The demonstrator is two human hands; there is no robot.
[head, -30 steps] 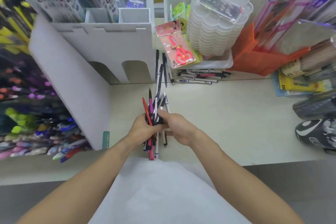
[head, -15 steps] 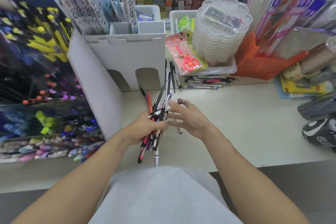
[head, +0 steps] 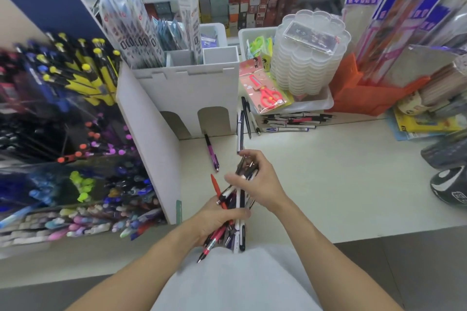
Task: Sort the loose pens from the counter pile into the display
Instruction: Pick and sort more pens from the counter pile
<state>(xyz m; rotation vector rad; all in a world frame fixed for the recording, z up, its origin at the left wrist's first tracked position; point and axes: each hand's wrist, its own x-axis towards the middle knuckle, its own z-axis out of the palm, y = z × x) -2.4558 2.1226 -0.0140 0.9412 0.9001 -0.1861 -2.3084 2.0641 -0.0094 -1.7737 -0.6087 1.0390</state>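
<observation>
1. Leftmost, the pen display (head: 63,134) stands in tiers of capped pens, blurred in this view; a white divider panel (head: 149,139) separates it from the counter (head: 341,184).
2. Next, the left hand (head: 214,219) has its fingers curled round the lower part of a bundle of pens (head: 233,212), with tips poking out below toward the body.
3. A purple pen (head: 211,155) lies alone on the counter just in front of the white divider box (head: 194,98).
4. The right hand (head: 260,184) closes over the top of the same bundle, fingers pinching the upper ends; which single pen it has, I cannot tell.
5. Further right, more loose pens (head: 290,121) lie against the tray (head: 316,106) at the back of the counter.
6. The step in hand looks like gathering and squaring the bundle. The next move likely calls for drawing out one pen and matching it to its tier on the left.
</observation>
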